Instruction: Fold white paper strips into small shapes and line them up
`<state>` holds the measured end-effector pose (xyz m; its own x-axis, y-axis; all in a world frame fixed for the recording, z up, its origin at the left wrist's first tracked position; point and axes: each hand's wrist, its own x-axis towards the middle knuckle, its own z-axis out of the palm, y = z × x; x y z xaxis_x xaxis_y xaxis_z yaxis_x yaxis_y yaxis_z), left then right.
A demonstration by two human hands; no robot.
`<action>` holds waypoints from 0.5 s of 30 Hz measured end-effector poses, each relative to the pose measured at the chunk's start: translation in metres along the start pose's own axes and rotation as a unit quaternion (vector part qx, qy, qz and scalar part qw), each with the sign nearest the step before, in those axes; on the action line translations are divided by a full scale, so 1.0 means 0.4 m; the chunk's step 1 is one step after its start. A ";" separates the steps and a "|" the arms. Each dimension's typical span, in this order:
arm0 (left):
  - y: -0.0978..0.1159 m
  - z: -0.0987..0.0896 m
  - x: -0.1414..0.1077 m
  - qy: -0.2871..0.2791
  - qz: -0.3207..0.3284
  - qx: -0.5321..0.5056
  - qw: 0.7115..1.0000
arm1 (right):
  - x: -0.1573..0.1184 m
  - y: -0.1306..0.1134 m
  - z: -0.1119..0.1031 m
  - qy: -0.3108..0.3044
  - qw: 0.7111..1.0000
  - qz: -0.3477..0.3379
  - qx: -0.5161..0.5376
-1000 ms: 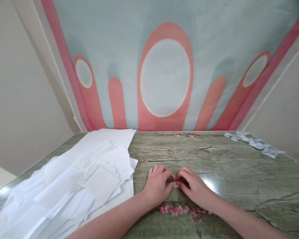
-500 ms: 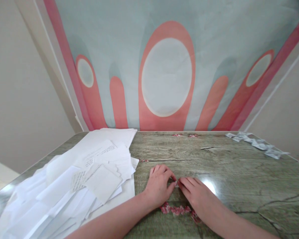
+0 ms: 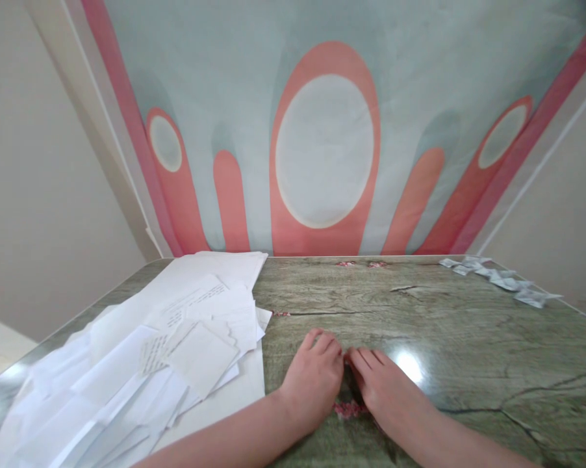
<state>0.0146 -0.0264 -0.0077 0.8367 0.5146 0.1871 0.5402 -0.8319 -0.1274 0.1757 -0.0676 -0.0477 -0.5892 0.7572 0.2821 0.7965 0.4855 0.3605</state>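
Note:
My left hand [image 3: 314, 377] is closed, its fingers curled in and the knuckles up, low over the wood-patterned table. Fingertips almost touching it, my right hand [image 3: 388, 389] is bent round from the right, fingers pressed together. Whatever the two hands pinch between them is hidden behind the fingers. Just below them a pink patch [image 3: 349, 409] shows on the tabletop, partly covered by my right hand. Left of my left hand lies a spread pile of white paper sheets [image 3: 203, 357], some with printed lines.
Several small folded pale paper pieces [image 3: 505, 281] lie in a row at the table's [image 3: 449, 331] back right corner. Behind the far edge stands a wall with a pale blue and coral printed backdrop [image 3: 322, 240]. Small pink marks [image 3: 345, 264] show near that edge.
My left hand has rolled over and its fingers have curled in tighter. The small whitish bit seen between the fingertips is now out of sight. My right hand has hardly moved.

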 end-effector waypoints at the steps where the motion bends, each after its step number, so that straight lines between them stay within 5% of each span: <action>1: 0.003 -0.003 0.000 -0.008 0.016 0.015 1.000 | 0.002 -0.004 -0.003 -0.002 1.000 0.000 -0.008; 15: 0.024 0.013 -0.004 -0.020 0.062 0.078 0.995 | -0.024 -0.001 0.022 0.050 0.997 0.052 0.039</action>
<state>0.0186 -0.0341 -0.0145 0.8990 0.4206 0.1220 0.4374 -0.8485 -0.2978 0.1821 -0.0711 -0.0584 -0.5110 0.7596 0.4023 0.8594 0.4429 0.2553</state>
